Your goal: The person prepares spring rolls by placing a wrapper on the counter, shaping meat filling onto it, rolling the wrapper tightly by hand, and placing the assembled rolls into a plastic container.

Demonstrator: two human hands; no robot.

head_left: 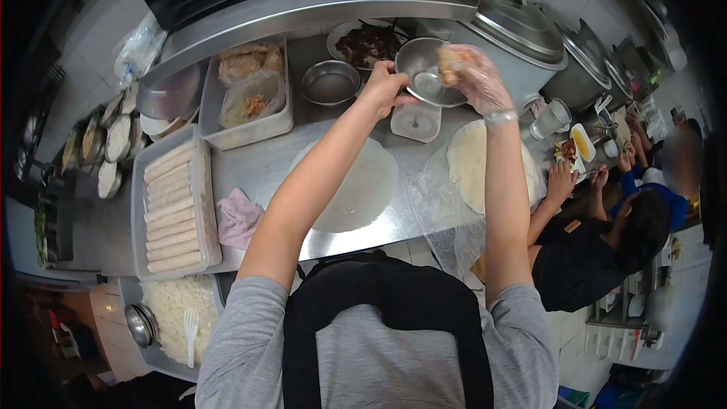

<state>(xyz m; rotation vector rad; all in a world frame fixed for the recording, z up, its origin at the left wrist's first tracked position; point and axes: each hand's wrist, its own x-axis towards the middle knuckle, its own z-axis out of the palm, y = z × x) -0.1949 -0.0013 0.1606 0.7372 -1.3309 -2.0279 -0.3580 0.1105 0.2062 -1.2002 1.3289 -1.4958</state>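
Lying side by side at the left, pale rolls [173,208] fill a plastic container [138,216], and nearer, below it, a tray [128,301] holds chopped white food with a white fork [190,329] on top. To the right of the rolls, a pink cloth [240,216] rests on the metal counter [244,170]; beyond it a storage bin [257,130] holds bagged food. Next comes a shallow metal dish [331,79] at the far side, with a pale round sheet [356,189] spread flat in the near middle. The bare left hand [386,89] is closed on the rim of a metal bowl [415,60], which tilts just above or against a scale [418,124]; whether it touches the plate cannot be told. The right hand [482,83], in a clear glove, curls around a clump of food [448,67] at the bowl's right edge. The step in hand looks like portioning food at the bowl; the next move would seem to call for a steady left grip and a careful loosening of the right fingers. Further right, pale flat rounds [473,163] lie on plastic film [432,189], and beyond them a co-worker's hand [562,182] is near some dishes.
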